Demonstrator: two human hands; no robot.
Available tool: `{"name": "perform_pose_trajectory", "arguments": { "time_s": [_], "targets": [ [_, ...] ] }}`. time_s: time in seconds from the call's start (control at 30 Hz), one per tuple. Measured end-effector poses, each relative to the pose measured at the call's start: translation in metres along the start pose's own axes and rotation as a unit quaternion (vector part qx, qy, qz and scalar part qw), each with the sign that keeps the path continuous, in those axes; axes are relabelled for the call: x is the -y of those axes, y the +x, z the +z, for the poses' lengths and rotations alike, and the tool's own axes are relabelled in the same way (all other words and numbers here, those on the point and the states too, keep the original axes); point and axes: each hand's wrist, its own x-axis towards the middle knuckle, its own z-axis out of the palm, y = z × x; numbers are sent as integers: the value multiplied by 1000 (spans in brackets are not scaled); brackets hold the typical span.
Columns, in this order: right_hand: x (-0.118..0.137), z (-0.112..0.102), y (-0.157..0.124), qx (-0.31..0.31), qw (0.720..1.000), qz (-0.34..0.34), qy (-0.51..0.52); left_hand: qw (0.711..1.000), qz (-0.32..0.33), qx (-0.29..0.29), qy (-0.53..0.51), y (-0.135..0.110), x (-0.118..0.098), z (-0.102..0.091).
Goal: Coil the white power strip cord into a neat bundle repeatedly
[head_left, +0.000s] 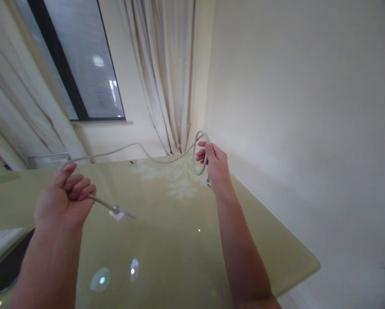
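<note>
A light grey cable [162, 162] runs through the air between my two hands, sagging in a shallow wave above the table. My left hand [66, 193] is closed round one end of it, the fingers curled in. From that fist a short length sticks out, ending in a blurred plug with a white tag [117, 213]. My right hand [214, 161] pinches a loop of the same cable [196, 150] between thumb and fingers. Just below this hand a small connector end [208, 182] hangs, partly hidden by the wrist.
Under my hands is a glossy pale green table [166, 257] with a white leaf pattern and light reflections. A dark, flat object [5, 266] lies at the lower left beside a white item [5, 240]. A wall [301, 128] borders the right side; curtains [166, 64] and a window [83, 56] stand behind.
</note>
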Motion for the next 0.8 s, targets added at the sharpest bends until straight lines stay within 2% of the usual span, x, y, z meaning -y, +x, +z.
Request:
{"name": "perform_pose_trajectory", "arguments": {
  "time_s": [0.13, 0.3, 0.6, 0.8],
  "targets": [
    [4, 4, -3, 35, 999, -18, 24, 1000, 18, 9, 18, -1, 5, 4],
    [19, 6, -11, 67, 994, -24, 80, 1000, -5, -3, 12, -2, 6, 7],
    [34, 7, -24, 51, 994, -70, 65, 1000, 8, -3, 26, -6, 5, 13],
    [42, 6, -35, 150, 982, -113, 25, 998, 24, 19, 47, -4, 9, 9]
  ]
}}
